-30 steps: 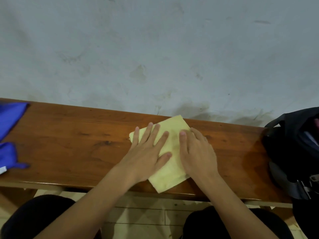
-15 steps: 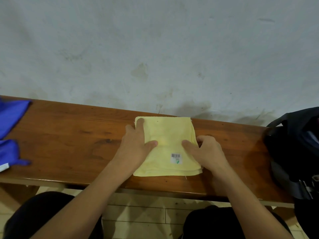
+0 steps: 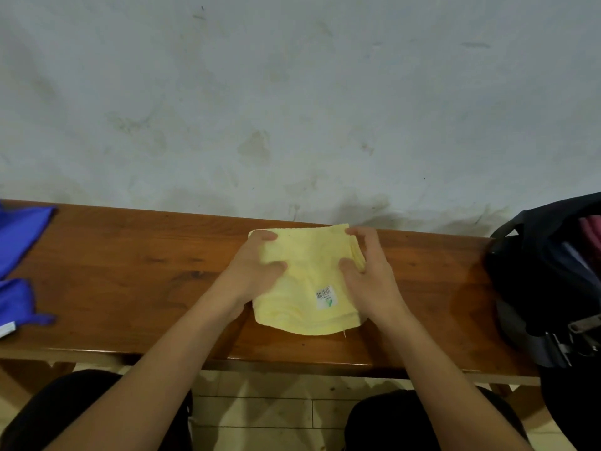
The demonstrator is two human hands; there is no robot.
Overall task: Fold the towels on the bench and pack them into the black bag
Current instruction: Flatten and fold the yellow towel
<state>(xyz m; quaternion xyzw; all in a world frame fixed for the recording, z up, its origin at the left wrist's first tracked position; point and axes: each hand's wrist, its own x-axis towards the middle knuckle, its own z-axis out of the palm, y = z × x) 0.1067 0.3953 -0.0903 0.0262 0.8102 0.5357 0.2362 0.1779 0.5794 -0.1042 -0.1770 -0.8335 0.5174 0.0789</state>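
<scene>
A folded pale yellow towel (image 3: 309,281) with a small barcode label lies on the middle of the wooden bench (image 3: 130,275). My left hand (image 3: 257,265) grips its left edge, thumb on top and fingers curled round the far corner. My right hand (image 3: 367,271) grips its right edge the same way. The towel's near edge bows slightly. A black bag (image 3: 540,275) stands open at the bench's right end, with pink and grey cloth showing inside.
Blue towels (image 3: 19,265) lie at the bench's left end, one with a white tag. A stained grey wall runs right behind the bench. My knees in black trousers and a tiled floor show below the front edge.
The towel went from lying skewed under flat hands to squared up. Both hands have since slid to its far corners and curled round its side edges.
</scene>
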